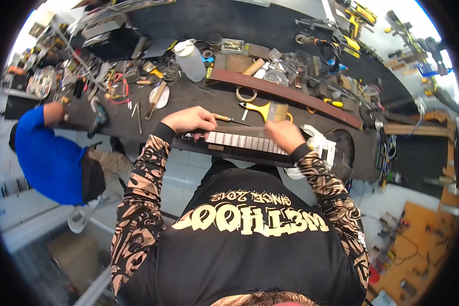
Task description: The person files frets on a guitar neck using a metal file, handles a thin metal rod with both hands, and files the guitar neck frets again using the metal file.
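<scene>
A long dark piece with a row of pale metallic segments (245,142) lies along the near edge of the dark workbench. Above its left end is my left hand (191,121), fingers curled together. My right hand (284,135) is closed over its right part. Between the two hands runs a thin strip (239,129), with an end at each hand's fingers. Just beyond it lie a yellow-handled brush (262,110) and a thin tool with a wooden handle (222,118). A white cloth or glove (319,145) is right of my right hand.
A long reddish-brown bar (285,94) crosses the bench behind the brush. Further back stand a translucent bottle (189,61) and many loose tools. A drill (99,118) lies at the left. A person in a blue shirt (51,158) is at the bench's left side.
</scene>
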Demonstrator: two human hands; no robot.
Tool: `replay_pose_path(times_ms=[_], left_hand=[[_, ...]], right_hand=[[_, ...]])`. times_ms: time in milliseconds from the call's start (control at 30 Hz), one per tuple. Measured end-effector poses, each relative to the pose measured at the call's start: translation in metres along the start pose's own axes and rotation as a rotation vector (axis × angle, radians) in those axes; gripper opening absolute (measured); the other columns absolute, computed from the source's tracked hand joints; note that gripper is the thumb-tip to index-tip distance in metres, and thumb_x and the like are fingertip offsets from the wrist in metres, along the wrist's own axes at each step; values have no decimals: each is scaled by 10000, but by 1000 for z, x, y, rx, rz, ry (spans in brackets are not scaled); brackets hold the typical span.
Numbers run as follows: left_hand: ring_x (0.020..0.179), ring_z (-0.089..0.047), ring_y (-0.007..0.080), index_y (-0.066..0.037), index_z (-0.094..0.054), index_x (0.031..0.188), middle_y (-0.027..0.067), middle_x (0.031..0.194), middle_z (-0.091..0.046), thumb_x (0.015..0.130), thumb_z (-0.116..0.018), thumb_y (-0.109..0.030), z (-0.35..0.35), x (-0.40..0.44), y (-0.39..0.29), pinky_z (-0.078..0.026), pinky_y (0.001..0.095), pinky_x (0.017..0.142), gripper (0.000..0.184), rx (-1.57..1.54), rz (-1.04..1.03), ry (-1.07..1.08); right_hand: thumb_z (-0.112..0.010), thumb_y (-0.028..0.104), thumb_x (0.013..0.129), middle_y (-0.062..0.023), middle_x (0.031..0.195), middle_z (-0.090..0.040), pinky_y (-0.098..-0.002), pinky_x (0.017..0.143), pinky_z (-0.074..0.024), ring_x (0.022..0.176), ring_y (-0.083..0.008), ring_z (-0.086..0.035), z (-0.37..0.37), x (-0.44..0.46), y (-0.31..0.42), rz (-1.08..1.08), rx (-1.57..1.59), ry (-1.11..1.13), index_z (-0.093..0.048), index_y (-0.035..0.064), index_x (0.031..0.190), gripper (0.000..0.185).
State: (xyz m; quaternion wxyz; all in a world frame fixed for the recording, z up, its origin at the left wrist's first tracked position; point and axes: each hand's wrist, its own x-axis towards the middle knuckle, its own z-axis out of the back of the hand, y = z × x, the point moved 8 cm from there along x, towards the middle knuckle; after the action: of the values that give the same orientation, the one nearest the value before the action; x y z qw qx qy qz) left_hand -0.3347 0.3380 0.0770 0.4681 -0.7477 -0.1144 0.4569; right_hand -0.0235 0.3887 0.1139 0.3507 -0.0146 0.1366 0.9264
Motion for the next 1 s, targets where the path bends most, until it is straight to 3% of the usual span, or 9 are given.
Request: replay_pose_path(times_ms=[133,267,367,433,533,633,733,833,1000], left_hand=[[768,-728,155,-25,-801,1172,51,893,-794,1127,-720,-163,76,57,27,-586,348,713,166,319,-75,-123],[964,-803,305,-87,-810,1187,106,1006,-838,1077,-743,-211,102,113,33,-594,472,893,179,823,-331,-346],[1198,-756,335,-167,-826,1174,84,1165,-834,1053,-763,-248,112,139,34,-512,534,1003,159,1000,-397,-472],[1198,-700,326,-138,-812,1112,73,1117,-768,1007,-784,-191,109,124,19,-485,498,978,121,1191,-551,-707],[1122,-662,327,-115,-775,1061,68,1065,-704,990,-771,-158,80,112,9,-480,513,945,83,1181,-646,-800],[1136,-661,327,-108,-757,1086,73,1101,-701,996,-783,-181,30,108,17,-486,514,959,118,1219,-746,-488],[1186,-661,314,-129,-752,1128,70,1125,-699,1003,-813,-241,25,111,28,-489,518,972,178,1221,-706,-542],[1252,-654,306,-147,-741,1151,62,1168,-706,1002,-838,-300,27,136,40,-491,518,1000,235,1385,-539,-372],[1180,-734,434,-72,-698,1140,183,1150,-772,1020,-745,-139,35,107,19,-548,596,949,145,1239,-355,-412]], right_hand=[[-686,313,1117,-214,934,-794,-618,800,-588,885,-476,-777,-15,-134,-100,-475,-156,1,-692,68,1048,254],[-612,302,1185,-259,995,-799,-642,835,-568,973,-506,-763,-38,-266,-69,-895,12,-76,-694,98,1114,231],[-568,55,1092,-194,981,-778,-558,877,-599,990,-467,-766,-96,-338,-15,-1100,354,-105,-712,77,1172,166],[-537,-38,1020,-195,973,-752,-508,900,-603,1001,-436,-757,-157,-384,18,-993,403,-210,-725,52,1184,266],[-581,-12,1025,-208,1010,-775,-489,917,-601,1003,-414,-760,-236,-436,70,-1211,504,-82,-737,20,1172,218],[-761,184,1047,-210,1035,-822,-436,942,-598,996,-326,-794,-343,-503,93,-1308,965,-97,-756,-5,1195,240],[-829,280,1032,-214,1114,-848,-423,973,-601,1084,-287,-812,-340,-486,106,-1383,923,130,-782,-10,1267,376],[-774,219,1068,-216,1149,-851,-457,995,-608,1111,-353,-817,-281,-446,70,-1289,765,106,-783,25,1280,288],[-680,121,1110,-229,1209,-801,-507,1010,-608,1152,-458,-768,-183,-357,-24,-967,543,-66,-761,41,1251,181]])
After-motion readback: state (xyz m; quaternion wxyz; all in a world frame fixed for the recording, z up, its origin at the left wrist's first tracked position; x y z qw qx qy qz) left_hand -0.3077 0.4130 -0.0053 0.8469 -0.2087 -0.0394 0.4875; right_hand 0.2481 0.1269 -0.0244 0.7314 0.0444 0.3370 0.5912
